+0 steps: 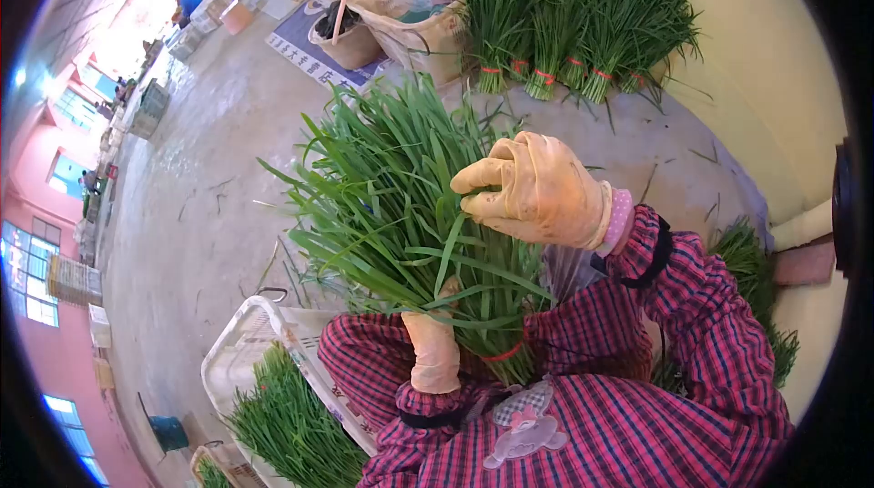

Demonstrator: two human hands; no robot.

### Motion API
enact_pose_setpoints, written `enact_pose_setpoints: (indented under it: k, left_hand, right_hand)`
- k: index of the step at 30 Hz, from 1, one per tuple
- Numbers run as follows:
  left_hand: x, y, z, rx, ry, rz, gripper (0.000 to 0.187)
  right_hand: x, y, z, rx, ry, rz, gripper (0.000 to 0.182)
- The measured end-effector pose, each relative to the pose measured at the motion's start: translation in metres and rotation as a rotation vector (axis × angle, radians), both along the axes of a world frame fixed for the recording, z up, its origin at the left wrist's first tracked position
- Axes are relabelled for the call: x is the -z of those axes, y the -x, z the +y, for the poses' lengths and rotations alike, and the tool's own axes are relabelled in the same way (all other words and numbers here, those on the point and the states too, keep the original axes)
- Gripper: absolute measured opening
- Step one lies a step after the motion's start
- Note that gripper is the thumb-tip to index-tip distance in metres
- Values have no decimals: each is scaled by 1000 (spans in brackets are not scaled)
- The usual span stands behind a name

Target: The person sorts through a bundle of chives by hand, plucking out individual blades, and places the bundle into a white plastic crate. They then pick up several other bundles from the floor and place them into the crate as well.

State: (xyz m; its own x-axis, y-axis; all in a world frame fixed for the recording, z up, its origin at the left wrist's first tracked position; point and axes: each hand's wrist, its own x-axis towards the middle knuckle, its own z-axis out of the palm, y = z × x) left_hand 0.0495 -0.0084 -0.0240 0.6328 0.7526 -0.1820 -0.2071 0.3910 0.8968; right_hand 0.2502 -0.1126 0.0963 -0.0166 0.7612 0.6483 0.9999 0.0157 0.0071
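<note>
A big bunch of green garlic chives (391,178) rests against my lap, its leaves fanning out up and to the left. A red band (506,353) circles its stems near the cut ends. My left hand (431,347), in a cream rubber glove, grips the bunch from below, its fingers mostly hidden under the leaves. Over the right side of the bunch, my right hand (537,189), gloved alike, has its fingers curled and pinched together on chive leaves. Exactly which leaves they hold is partly hidden.
Several banded chive bundles (583,15) stand by the yellow wall. Left of them are a large basket (414,33) with plastic bags and a bucket (350,44). A white crate (238,329) holding more chives (296,424) sits at my left. Loose leaves lie on the floor (196,215).
</note>
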Motion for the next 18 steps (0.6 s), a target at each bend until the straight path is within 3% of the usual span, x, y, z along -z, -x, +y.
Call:
enact_pose_setpoints:
  k: [6,9,16,18]
  left_hand:
    - [-35,-10,-13,-115,48,85,18]
    - [-24,-7,-8,-60,-42,120,18]
    - [-20,-3,-4,-7,25,165,25]
    - [-14,-4,-3,-16,14,117,30]
  right_hand:
    - [-6,-8,-4,-47,-30,-90,8]
    - [-7,-13,-6,-95,-51,-77,7]
    - [-9,-24,-8,-118,31,-98,5]
    - [-15,-40,-12,-7,-62,-88,7]
